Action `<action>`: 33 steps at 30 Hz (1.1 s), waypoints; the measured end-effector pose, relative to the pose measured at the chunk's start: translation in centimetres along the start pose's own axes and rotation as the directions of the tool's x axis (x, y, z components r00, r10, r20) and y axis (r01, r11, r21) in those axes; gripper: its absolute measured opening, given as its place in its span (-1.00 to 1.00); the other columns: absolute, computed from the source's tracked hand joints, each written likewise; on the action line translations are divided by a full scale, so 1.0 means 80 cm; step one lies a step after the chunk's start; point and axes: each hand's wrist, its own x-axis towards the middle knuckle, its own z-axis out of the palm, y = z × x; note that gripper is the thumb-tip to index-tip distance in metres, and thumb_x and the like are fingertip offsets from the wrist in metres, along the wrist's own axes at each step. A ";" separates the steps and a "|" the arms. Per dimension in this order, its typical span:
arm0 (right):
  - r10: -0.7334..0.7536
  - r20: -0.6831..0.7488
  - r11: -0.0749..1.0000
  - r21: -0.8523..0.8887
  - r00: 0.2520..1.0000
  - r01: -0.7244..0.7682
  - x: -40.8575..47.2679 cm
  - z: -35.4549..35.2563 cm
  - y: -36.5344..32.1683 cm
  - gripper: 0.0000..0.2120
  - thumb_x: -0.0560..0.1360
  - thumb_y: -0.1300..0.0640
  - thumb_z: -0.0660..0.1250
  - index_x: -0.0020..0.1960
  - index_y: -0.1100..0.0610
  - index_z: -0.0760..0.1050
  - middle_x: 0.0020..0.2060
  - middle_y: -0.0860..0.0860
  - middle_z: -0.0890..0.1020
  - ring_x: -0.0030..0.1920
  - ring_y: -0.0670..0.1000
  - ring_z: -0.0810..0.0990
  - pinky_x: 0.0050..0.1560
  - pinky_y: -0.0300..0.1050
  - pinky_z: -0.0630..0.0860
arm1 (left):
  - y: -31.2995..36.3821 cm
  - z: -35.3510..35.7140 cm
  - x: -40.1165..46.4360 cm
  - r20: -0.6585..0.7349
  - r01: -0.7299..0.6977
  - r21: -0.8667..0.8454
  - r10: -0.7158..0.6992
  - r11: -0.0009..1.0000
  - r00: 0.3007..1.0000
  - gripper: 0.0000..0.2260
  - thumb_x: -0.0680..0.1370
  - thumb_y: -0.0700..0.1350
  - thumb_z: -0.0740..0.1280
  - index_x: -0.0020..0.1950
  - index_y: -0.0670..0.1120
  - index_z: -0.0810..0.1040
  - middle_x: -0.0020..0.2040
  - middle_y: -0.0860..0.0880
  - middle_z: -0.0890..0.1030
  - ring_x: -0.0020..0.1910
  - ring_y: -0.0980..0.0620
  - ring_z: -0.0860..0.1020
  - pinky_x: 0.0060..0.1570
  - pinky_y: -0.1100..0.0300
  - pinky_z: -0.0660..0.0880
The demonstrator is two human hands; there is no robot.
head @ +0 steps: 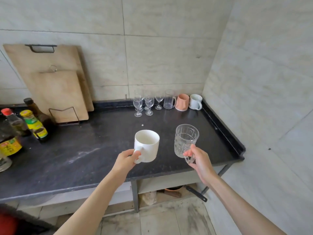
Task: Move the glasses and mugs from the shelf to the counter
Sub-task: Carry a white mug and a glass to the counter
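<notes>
Left hand: we grip the white mug by its handle, upright, above the counter.
Right hand: our fingers are closed on the glass mug, tilted slightly left, probably by its handle.
Set-down spot: bare counter lies directly below both hands; the earlier glassware row stands well beyond, against the wall.

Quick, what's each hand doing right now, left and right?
Left hand: closed on the handle of the white mug, held above the counter.
Right hand: closed on the handle of the clear glass mug.
</notes>
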 end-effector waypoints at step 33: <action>0.330 0.172 0.935 -0.194 0.928 -0.296 0.562 0.008 0.011 -0.76 0.46 0.13 0.22 -0.38 0.12 0.43 0.11 0.23 0.56 0.16 0.13 0.51 0.33 0.08 0.37 | 0.058 0.200 0.469 -0.020 0.146 -0.361 -0.164 0.921 0.986 -0.76 0.56 -0.16 0.28 -0.11 0.14 0.68 0.07 0.10 0.65 0.20 0.07 0.53 0.27 0.14 0.38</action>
